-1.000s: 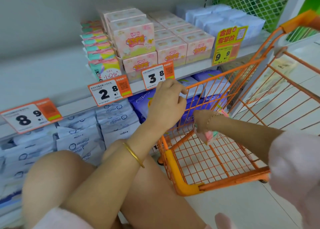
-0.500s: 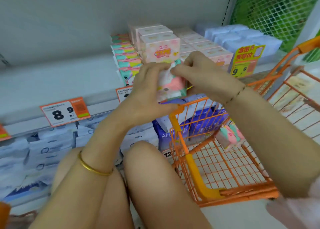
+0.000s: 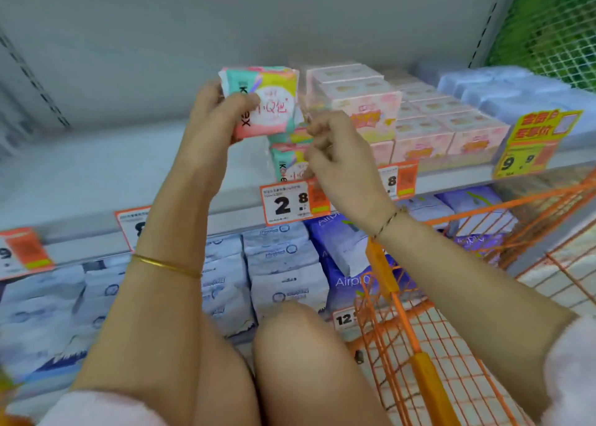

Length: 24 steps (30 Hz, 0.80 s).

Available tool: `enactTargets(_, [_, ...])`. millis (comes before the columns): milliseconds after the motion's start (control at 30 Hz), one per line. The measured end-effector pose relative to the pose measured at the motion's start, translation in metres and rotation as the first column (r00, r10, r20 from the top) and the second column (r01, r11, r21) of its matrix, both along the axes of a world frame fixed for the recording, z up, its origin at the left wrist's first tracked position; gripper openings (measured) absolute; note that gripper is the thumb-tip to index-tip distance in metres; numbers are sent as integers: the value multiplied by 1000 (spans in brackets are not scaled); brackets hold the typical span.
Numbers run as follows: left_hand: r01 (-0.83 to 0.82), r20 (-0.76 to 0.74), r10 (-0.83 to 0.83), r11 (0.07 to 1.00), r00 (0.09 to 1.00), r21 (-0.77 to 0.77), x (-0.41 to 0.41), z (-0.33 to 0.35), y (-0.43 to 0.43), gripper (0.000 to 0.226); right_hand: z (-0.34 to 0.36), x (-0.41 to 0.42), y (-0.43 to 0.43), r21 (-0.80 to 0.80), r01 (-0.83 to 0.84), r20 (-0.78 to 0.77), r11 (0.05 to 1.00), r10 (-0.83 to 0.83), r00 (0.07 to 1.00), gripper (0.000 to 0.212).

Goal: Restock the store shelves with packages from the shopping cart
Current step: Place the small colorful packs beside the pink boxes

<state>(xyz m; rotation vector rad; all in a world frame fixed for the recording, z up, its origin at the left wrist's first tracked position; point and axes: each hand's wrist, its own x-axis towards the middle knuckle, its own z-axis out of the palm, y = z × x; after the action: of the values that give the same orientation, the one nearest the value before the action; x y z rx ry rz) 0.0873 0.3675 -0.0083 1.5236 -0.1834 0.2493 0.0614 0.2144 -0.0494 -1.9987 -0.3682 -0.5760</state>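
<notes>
**Up goes the pack (image 3: 274,96); right grip (image 3: 338,158) lets go**

One colourful pack is held now by the left grip (image 3: 216,125) alone, thumb across its front and fingers curled behind. The pack sits at 1 o'clock from that grip, above the upper shelf (image 3: 96,167). At 4 o'clock from the pack, the right grip is curled; I cannot tell if it pinches anything. One orange cart (image 3: 422,371) stands at 5 o'clock.
</notes>
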Motion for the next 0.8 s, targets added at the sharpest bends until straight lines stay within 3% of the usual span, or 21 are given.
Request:
enactTargets(133, [39,32,-36,995,999,-90,9,-13,-2,31,-19,2,2,-57,40,110,998,-33,993,28])
enactTargets(300, [-25,40,25,1000,999,-8,15,-29,-7,38,-34,4,-7,-2,138,118,990,-137,984,21])
enactTargets(633, [-2,54,-6,990,999,144,15,-37,-12,30,-35,-28,-44,-424,124,92,897,-93,991,16])
enactTargets(800, [5,44,-11,990,999,139,15,-37,-17,36,-50,-38,-47,-409,120,41,905,-114,993,24])
